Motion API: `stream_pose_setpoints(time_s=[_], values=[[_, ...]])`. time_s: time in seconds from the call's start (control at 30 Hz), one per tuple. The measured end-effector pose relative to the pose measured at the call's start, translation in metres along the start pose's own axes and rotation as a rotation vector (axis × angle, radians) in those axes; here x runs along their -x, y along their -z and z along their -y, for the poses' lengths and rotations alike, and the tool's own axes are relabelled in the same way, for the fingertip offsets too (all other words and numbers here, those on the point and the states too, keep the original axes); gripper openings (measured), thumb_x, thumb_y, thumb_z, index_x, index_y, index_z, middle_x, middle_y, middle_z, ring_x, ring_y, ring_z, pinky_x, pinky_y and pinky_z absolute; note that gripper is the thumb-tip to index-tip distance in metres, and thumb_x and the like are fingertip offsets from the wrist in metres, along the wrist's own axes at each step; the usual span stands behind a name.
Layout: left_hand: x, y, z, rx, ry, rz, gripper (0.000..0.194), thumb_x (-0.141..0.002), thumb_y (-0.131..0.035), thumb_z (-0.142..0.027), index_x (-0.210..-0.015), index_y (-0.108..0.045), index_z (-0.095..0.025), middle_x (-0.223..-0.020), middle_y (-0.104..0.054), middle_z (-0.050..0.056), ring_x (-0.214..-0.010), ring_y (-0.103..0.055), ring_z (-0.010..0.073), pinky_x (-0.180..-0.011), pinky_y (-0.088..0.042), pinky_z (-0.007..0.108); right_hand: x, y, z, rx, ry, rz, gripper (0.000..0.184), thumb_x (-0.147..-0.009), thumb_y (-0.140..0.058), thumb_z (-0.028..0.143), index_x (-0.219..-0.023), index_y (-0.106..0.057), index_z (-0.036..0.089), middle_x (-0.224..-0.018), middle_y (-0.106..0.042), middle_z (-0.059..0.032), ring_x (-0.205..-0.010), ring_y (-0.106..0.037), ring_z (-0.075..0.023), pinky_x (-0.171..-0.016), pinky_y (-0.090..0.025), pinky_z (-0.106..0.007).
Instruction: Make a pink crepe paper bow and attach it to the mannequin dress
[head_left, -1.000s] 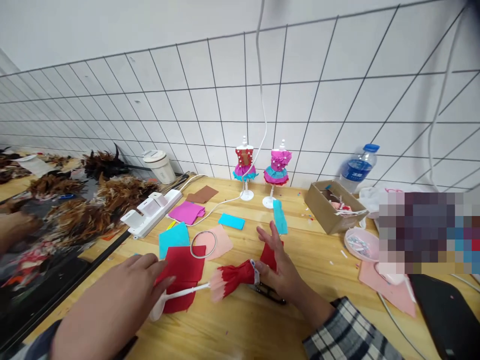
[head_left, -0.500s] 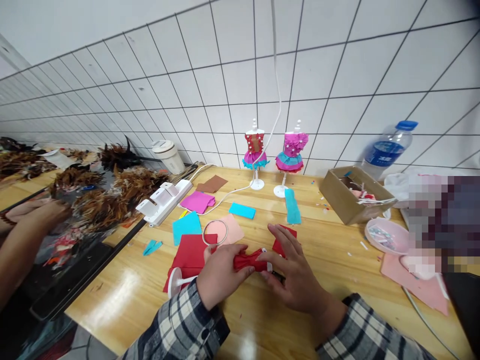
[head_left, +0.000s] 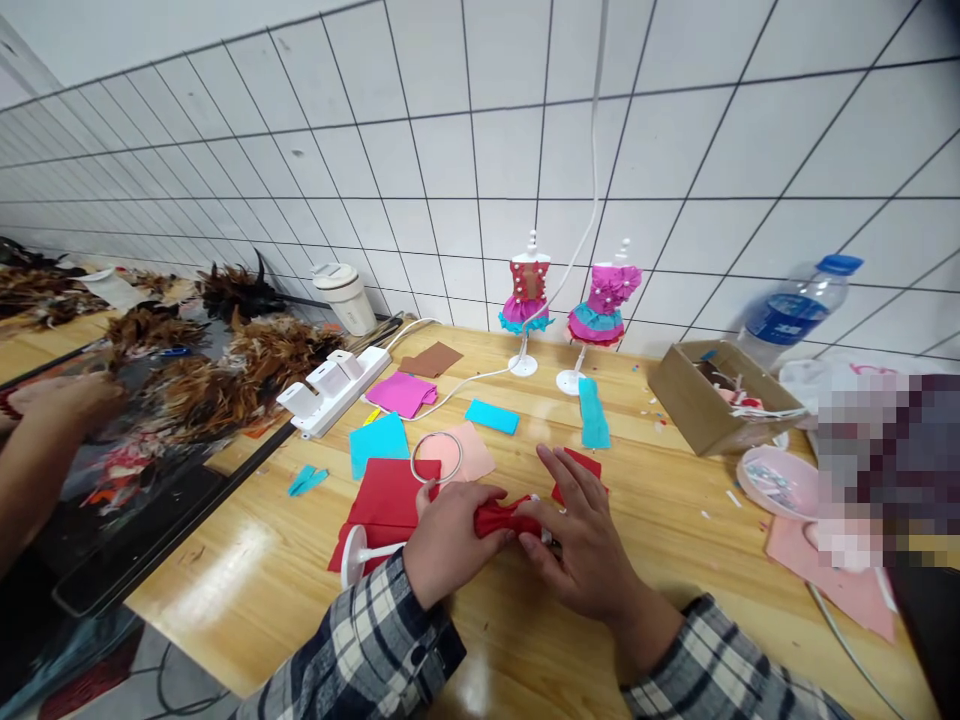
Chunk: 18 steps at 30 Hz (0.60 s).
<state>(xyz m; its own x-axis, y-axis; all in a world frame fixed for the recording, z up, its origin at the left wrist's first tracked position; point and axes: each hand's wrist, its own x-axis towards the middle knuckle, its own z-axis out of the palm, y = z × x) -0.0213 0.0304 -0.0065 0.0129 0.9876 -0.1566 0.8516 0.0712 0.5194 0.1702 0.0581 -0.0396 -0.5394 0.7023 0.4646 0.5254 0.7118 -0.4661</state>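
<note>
Head view: holding red dress [head_left: 495, 517] sideways, low over the front of bench [head_left: 525, 660], between both hands, probably to have both ends steadied at once. Gripping the lower end in left hand [head_left: 454, 540], with the grip wrapped round from above. Pinching near the upper end, as far as can be told, between index finger and thumb of right hand [head_left: 592, 555], with the other fingers spread, perhaps to leave that small end uncrowded. Cannot tell what lies under the right palm. Poking out beyond the left wrist, white stand [head_left: 354, 557], tipped on its side, likely because a sideways hold brings the cloth close to the fingertips. Within easy reach ahead, red paper [head_left: 382, 500] and ring [head_left: 413, 462], the latter lying partly over pink paper [head_left: 474, 452]. Standing upright farther back, brown-topped dress [head_left: 527, 290] and pink dress [head_left: 600, 300], seemingly set there away from the sleeves. Grouped to the right, box [head_left: 686, 405], bottle [head_left: 787, 320] and dish [head_left: 806, 490], perhaps to give the elbows room.
</note>
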Motion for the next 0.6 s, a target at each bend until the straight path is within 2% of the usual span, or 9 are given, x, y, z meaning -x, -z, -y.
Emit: stream_pose_setpoints(time_s=[0.23, 0.6], values=[[0.0006, -0.0014, 0.0028, 0.014, -0.039, -0.042, 0.039, -0.073, -0.072, -0.042, -0.108, -0.069, -0.025, -0.111, -0.072, 0.008, -0.109, -0.061, 0.0328, -0.107, -0.024, 0.061, 0.0000, -0.0033, -0.0017, 0.089, -0.023, 0.038, 0.024, -0.084, -0.057, 0.032, -0.105, -0.067, 0.028, -0.159, -0.020, -0.0032, -0.133, -0.036, -0.0348, -0.099, -0.032, -0.053], [0.0013, -0.0045, 0.0069, 0.031, -0.044, -0.061, 0.040, -0.074, -0.072, -0.045, -0.108, -0.068, -0.026, -0.109, -0.073, 0.007, -0.110, -0.061, 0.0319, -0.107, -0.027, 0.058, 0.0004, 0.0013, 0.0000, 0.107, 0.044, -0.016, 0.020, -0.083, -0.056, 0.027, -0.100, -0.067, 0.029, -0.160, -0.013, 0.0008, -0.130, -0.037, -0.0348, -0.095, -0.031, -0.053]])
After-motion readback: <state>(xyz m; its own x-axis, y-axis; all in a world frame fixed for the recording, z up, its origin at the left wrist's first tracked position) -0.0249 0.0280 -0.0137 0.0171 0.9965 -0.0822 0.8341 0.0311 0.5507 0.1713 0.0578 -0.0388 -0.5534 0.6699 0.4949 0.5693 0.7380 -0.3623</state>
